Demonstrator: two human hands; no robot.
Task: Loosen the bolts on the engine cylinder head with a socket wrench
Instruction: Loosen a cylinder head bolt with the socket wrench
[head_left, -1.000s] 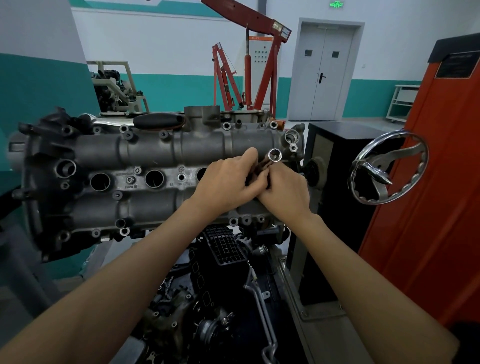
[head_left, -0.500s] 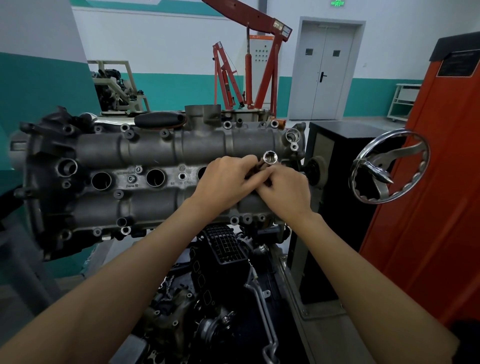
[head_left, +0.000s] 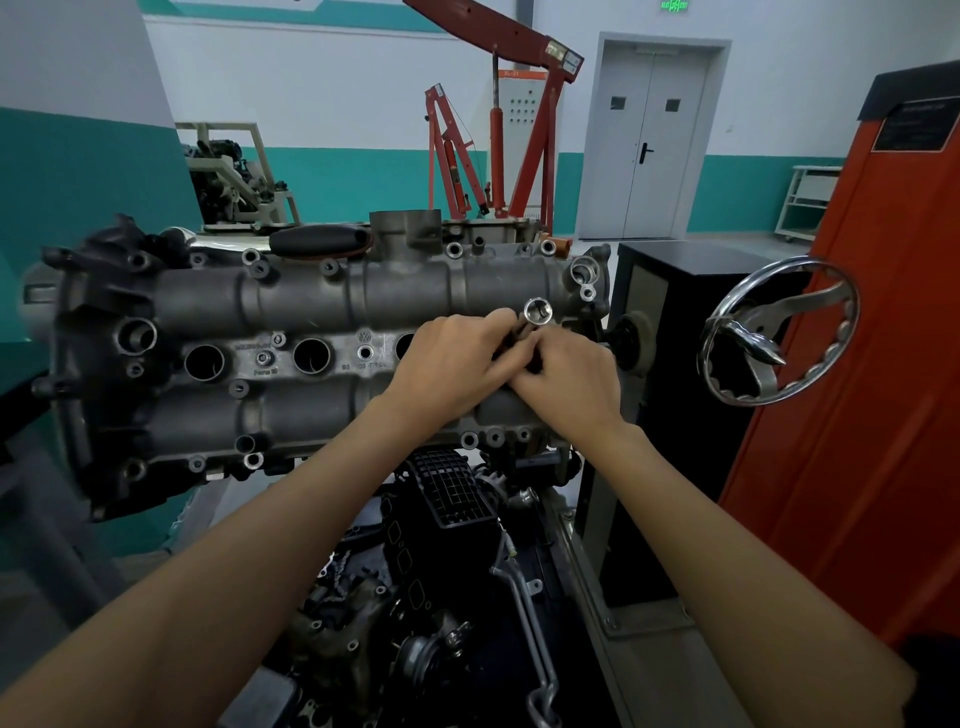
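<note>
Meeting in front of the right end of the cylinder head, the left hand and right hand hold a socket wrench between them. Both sets of fingers are curled around its dark body, thumbs touching; the chrome socket stands above the knuckles, its open end turned toward the viewer, clear of any bolt. A chrome handwheel stands to the right, a red engine hoist behind.
</note>
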